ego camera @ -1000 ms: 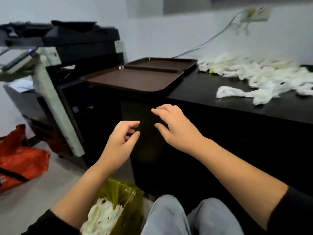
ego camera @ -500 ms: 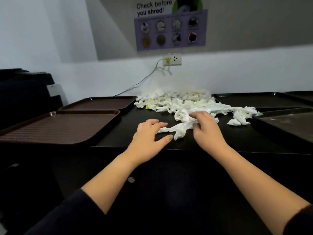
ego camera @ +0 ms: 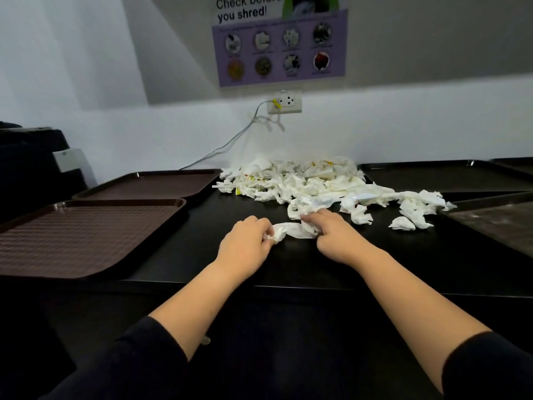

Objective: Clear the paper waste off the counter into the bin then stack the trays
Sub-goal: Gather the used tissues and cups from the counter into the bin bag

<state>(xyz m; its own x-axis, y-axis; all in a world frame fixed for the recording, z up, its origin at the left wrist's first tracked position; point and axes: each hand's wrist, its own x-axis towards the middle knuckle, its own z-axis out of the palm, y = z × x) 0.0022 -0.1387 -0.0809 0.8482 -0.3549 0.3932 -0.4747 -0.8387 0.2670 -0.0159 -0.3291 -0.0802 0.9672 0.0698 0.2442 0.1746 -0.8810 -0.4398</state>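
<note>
Head view: both hands on a crumpled white paper napkin [ego camera: 291,230] near the black counter's [ego camera: 202,255] front edge.
Left hand [ego camera: 245,246] pinches one end with curled fingers; right hand [ego camera: 336,236] apparently grips the other.

We see a black desk [ego camera: 202,255] running along the wall. On its left end lie two brown trays: the near tray [ego camera: 83,235] and the far tray [ego camera: 153,184], just beside each other. Toward the back in the middle lies a heap of crumpled white paper [ego camera: 302,183], trailing toward the front. On the right lie dark trays [ego camera: 432,176], touching the paper's edge.
</note>
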